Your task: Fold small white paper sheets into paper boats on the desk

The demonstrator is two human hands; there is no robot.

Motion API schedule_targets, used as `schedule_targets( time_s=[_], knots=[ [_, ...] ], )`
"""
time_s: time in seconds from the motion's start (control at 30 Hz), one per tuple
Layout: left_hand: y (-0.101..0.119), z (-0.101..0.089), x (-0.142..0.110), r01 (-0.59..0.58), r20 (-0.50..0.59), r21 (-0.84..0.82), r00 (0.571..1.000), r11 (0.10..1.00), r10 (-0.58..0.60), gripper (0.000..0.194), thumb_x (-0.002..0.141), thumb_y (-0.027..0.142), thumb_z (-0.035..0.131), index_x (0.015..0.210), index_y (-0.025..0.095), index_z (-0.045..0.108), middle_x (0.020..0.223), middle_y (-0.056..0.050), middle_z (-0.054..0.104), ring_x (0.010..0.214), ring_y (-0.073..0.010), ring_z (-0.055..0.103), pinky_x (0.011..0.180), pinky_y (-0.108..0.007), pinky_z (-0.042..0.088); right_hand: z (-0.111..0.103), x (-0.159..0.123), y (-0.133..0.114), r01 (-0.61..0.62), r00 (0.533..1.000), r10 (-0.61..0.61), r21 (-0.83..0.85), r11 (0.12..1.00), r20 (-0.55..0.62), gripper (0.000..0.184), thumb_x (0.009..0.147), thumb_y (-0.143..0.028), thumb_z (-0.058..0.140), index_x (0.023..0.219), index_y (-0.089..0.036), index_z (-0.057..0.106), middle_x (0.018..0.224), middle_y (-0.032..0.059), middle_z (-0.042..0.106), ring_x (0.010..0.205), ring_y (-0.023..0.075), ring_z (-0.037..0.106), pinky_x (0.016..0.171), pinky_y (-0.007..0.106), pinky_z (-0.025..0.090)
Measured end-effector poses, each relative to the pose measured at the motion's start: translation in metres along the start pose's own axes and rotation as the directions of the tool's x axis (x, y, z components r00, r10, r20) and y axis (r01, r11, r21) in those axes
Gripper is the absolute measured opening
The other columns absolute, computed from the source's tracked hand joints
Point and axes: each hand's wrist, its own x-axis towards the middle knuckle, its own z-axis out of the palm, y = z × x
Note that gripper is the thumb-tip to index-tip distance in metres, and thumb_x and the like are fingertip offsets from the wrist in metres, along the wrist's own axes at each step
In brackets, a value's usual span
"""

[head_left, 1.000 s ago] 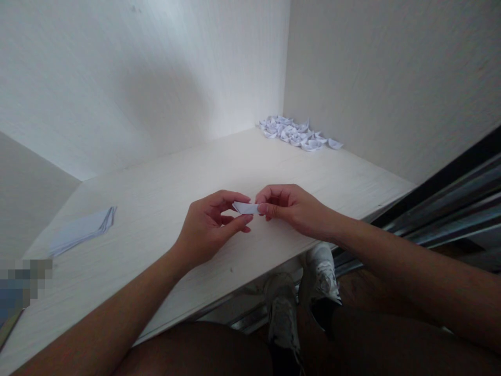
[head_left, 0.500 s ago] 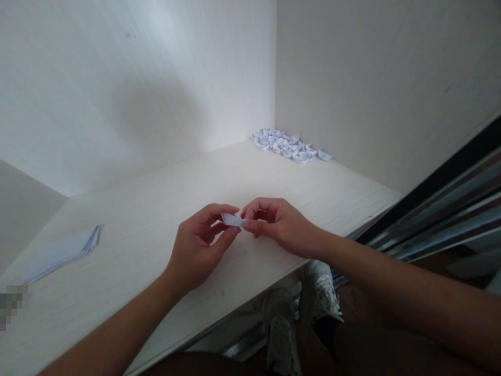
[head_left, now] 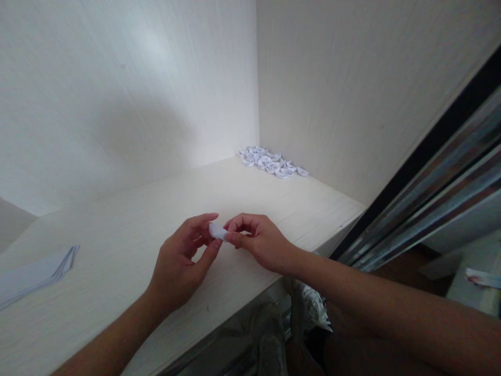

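Note:
A small piece of folded white paper (head_left: 217,231) is held up between my two hands, just above the white shelf board. My right hand (head_left: 260,240) pinches its right end between thumb and bent fingers. Around the left end curl the fingers of my left hand (head_left: 186,256), with the thumb against the lower edge and the index finger lifted over the top. My fingers partly hide the paper's folds. Behind, in the far corner, lies a pile of small folded white paper boats (head_left: 270,163).
A stack of flat white paper strips (head_left: 37,271) lies at the left. White panels (head_left: 156,104) rise at the back and right. A dark-edged metal track (head_left: 415,177) runs along the right. Shoes (head_left: 313,308) show below the board's front edge.
The camera view has turned rightward, so everything sits further left and lower. The paper now looks more rounded, and my left index finger has lifted off its top edge.

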Motion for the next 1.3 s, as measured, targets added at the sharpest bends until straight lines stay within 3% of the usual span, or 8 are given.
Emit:
schedule_targets(
  time_s=[0.3,0.5,0.73,0.97,1.13,1.2,1.27,1.3],
  knots=[
    [0.003,-0.004,-0.001,-0.049,0.057,0.102,0.997,0.994,0.043,0.043,0.090,0.015,0.066,0.131,0.023,0.058,0.091,-0.002,0.069,0.072,-0.0139,0.073,0.066,-0.026,0.063,0.007,-0.005,-0.003,-0.011,1.000,0.011,-0.022,1.000,0.011,0.023,0.078,-0.037,0.083,0.078,-0.018,0.070,0.081,-0.0002,0.068,0.072,0.0129,0.058,0.066,0.027,0.049],
    [0.007,-0.003,-0.001,-0.116,0.064,0.143,0.992,0.983,0.108,0.041,0.090,0.013,0.062,0.130,0.022,0.057,0.088,-0.001,0.069,0.070,-0.0138,0.073,0.067,-0.026,0.063,0.011,-0.008,-0.004,-0.003,1.000,0.003,-0.024,1.000,0.014,0.011,0.084,-0.026,0.075,0.080,-0.018,0.068,0.081,-0.0007,0.066,0.074,0.0123,0.059,0.065,0.025,0.051],
    [0.003,-0.003,-0.001,-0.092,0.050,0.134,0.995,0.987,0.086,0.040,0.089,0.013,0.063,0.129,0.022,0.060,0.095,-0.003,0.070,0.075,-0.0154,0.075,0.073,-0.029,0.065,0.016,-0.009,-0.002,-0.031,0.999,0.032,-0.043,0.999,0.016,0.010,0.087,-0.025,0.071,0.082,-0.018,0.066,0.081,-0.0002,0.066,0.074,0.0128,0.060,0.064,0.025,0.052],
    [0.004,0.000,0.000,0.070,0.003,-0.037,0.998,0.997,-0.070,0.033,0.089,0.021,0.067,0.121,0.019,0.061,0.086,-0.002,0.073,0.074,-0.0176,0.077,0.069,-0.029,0.066,0.019,-0.010,0.000,-0.041,0.999,0.040,-0.067,0.997,-0.020,0.006,0.090,-0.024,0.068,0.088,-0.019,0.065,0.081,0.0001,0.068,0.074,0.0133,0.062,0.064,0.025,0.051],
    [0.001,0.002,-0.001,0.185,0.029,-0.182,0.983,0.966,-0.183,0.034,0.089,0.026,0.069,0.122,0.021,0.060,0.095,-0.002,0.069,0.079,-0.0161,0.075,0.071,-0.030,0.066,0.011,-0.010,0.004,-0.001,1.000,0.004,-0.162,0.987,0.021,0.009,0.089,-0.025,0.071,0.086,-0.020,0.064,0.082,0.0014,0.072,0.075,0.0143,0.065,0.066,0.026,0.050],
    [-0.001,0.003,-0.001,0.207,0.038,-0.184,0.978,0.961,-0.204,0.044,0.088,0.030,0.072,0.129,0.023,0.057,0.113,-0.004,0.066,0.086,-0.0163,0.074,0.077,-0.034,0.067,-0.001,-0.008,0.003,0.069,0.997,-0.073,-0.402,0.913,0.006,0.009,0.093,-0.027,0.069,0.088,-0.020,0.065,0.081,0.0009,0.072,0.073,0.0139,0.065,0.066,0.026,0.050],
    [-0.004,0.003,-0.001,0.252,0.046,-0.162,0.968,0.954,-0.248,0.052,0.086,0.034,0.074,0.134,0.025,0.054,0.130,-0.007,0.060,0.093,-0.0180,0.073,0.080,-0.037,0.067,-0.023,-0.007,0.000,0.096,0.986,-0.168,-0.735,0.671,-0.024,0.009,0.096,-0.028,0.067,0.091,-0.021,0.067,0.083,0.0004,0.071,0.073,0.0135,0.064,0.068,0.025,0.050],
    [-0.005,0.003,-0.001,0.279,0.052,-0.149,0.960,0.949,-0.274,0.054,0.086,0.035,0.074,0.135,0.025,0.053,0.134,-0.009,0.058,0.095,-0.0190,0.073,0.080,-0.039,0.067,-0.037,-0.006,-0.002,0.068,0.979,-0.193,-0.794,0.604,-0.063,0.007,0.095,-0.026,0.067,0.092,-0.020,0.067,0.087,0.0021,0.071,0.077,0.0146,0.064,0.071,0.026,0.050]
  ],
)
